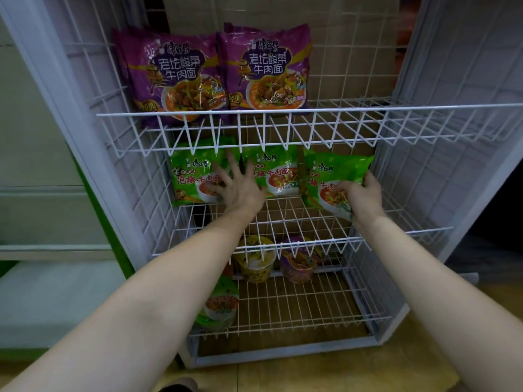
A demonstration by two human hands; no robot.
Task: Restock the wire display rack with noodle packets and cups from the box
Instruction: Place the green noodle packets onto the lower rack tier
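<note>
R hand (pixel 360 198) grips the rightmost green noodle packet (pixel 336 176) w/ thumb across its front and fingers curled round its right edge; packet stands tilted at the right end of the middle shelf (pixel 294 215) of the white wire display rack (pixel 424 114), lower corner down by the wrist. L hand (pixel 240 188) is flat, fingers spread and straight, pressing on the fronts of two more green packets: the left one (pixel 192 179) and the centre one (pixel 276 172), fingertips over the seam between them. All three green packets stand in a row at the back of the middle shelf, nearly edge to edge.

Top shelf: two purple noodle packets (pixel 220 72) upright side by side at left and centre, leaning on the back grid; right part of that shelf shows bare wire.

Bottom shelf: yellow noodle cup (pixel 256 261) and purple noodle cup (pixel 300 263) side by side toward the back, green noodle cup (pixel 220 306) nearer the front left.

Both bare forearms reach in from below. Rack sits on a wood-look floor (pixel 353 372); green-edged panel (pixel 110 222) to its left.
</note>
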